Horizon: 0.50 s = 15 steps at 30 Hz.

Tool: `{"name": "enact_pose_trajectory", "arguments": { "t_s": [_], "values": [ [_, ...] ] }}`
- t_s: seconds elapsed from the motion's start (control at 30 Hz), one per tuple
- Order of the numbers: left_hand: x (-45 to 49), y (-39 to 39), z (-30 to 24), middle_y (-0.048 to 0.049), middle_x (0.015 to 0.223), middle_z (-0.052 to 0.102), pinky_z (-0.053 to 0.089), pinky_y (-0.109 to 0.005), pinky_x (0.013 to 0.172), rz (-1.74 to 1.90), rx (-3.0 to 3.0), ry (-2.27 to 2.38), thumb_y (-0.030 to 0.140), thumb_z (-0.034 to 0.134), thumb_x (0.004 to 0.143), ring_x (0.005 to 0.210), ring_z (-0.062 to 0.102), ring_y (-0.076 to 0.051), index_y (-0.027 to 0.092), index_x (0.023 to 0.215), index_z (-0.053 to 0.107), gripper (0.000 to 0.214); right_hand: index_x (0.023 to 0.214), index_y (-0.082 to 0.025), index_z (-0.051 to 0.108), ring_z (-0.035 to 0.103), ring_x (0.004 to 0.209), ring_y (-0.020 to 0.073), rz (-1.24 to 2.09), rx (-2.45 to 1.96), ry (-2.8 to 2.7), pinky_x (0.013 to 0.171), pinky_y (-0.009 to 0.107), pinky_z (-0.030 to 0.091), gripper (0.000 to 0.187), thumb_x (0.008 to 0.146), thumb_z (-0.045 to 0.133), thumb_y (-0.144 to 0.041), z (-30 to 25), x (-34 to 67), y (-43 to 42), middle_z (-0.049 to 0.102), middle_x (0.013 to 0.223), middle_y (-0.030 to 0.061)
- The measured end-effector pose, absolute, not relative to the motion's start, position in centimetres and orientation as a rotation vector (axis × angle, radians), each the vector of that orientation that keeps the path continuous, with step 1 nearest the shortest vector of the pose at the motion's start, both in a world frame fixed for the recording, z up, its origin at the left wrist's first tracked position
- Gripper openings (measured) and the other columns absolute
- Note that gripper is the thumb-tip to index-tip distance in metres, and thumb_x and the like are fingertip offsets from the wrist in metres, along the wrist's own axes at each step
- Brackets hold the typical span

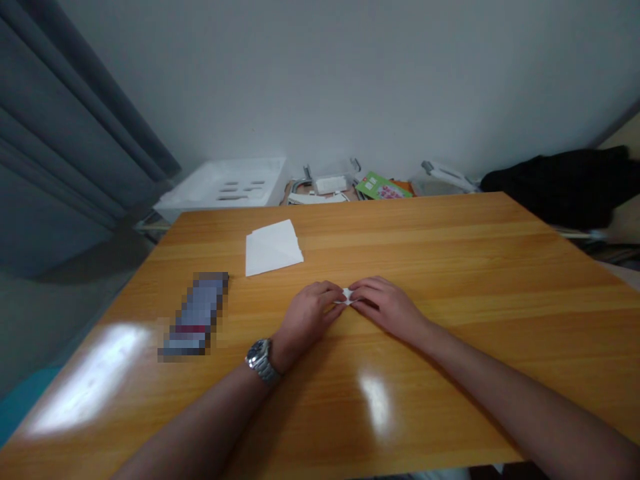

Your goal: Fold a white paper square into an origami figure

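A small folded piece of white paper (347, 295) sits between my two hands, low over the wooden table (450, 267). My left hand (313, 308) pinches its left side, fingers and thumb pressed together. From the right, my right hand (385, 301) grips the other side in the same way. Most of the paper is hidden by my fingertips, so its full shape does not show. A metal watch (263, 359) is on my left wrist. Beyond my left hand lies a larger sheet of white paper (274, 248), creased and with uneven edges.
A pixelated flat device, apparently a phone (195, 317), lies on the table's left. Past the far edge are a white plastic tray (240, 183), a green booklet (383, 187) and other clutter. Black cloth (560, 183) is at the far right, a grey curtain (65, 120) at the left.
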State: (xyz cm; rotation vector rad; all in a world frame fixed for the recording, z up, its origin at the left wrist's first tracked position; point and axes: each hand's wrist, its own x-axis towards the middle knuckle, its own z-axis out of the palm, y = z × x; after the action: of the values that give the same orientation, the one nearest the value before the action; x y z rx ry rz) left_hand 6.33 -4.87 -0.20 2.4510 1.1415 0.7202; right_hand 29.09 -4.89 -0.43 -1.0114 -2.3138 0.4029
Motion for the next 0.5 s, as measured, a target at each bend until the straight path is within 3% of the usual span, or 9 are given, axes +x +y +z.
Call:
{"name": "enact_pose_trajectory", "arguments": {
  "t_s": [0.5],
  "values": [
    [6.71,-4.42,-0.46,-0.0062,0.104,0.068,0.054,-0.032,0.089,0.876,2.220,1.199,0.021,0.065,0.093,0.096,0.066,-0.019,0.020,0.093,0.070,0.005,0.092,-0.021,0.068,0.063,0.094,0.0219,0.534,-1.084,-2.125,0.085,0.038,0.050,0.007,0.094,0.062,-0.019,-0.79,28.20,-4.52,0.071,0.097,0.0064]
  ]
}}
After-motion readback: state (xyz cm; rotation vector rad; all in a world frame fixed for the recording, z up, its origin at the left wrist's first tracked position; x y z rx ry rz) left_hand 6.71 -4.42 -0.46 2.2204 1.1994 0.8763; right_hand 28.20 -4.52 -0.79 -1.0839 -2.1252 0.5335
